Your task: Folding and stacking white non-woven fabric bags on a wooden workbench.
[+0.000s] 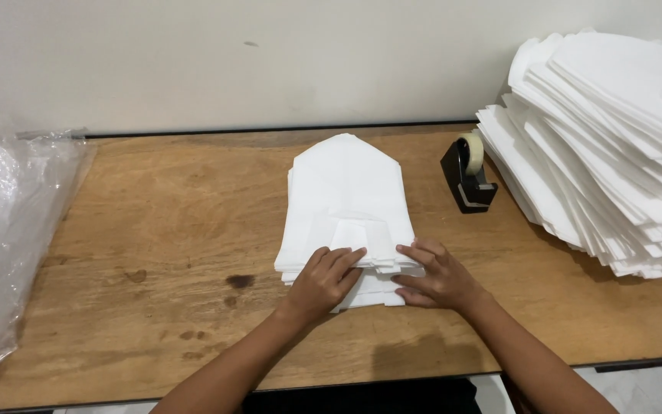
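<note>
White paper bags lie in one small stack (346, 207) at the middle of the wooden table (155, 230), pointed flaps away from the person, near edge within reach. One left hand (323, 280) and one right hand (438, 274) rest flat on that near edge, fingers spread and pressing down, pinching nothing; this appears to hold the folded bottoms square. One black tape dispenser (469, 175) stands just right of the stack, near the right hand. One large, slumped pile of like bags (614, 146) fills the right end. One clear plastic wrapping (1, 230) lies at the left edge.
</note>
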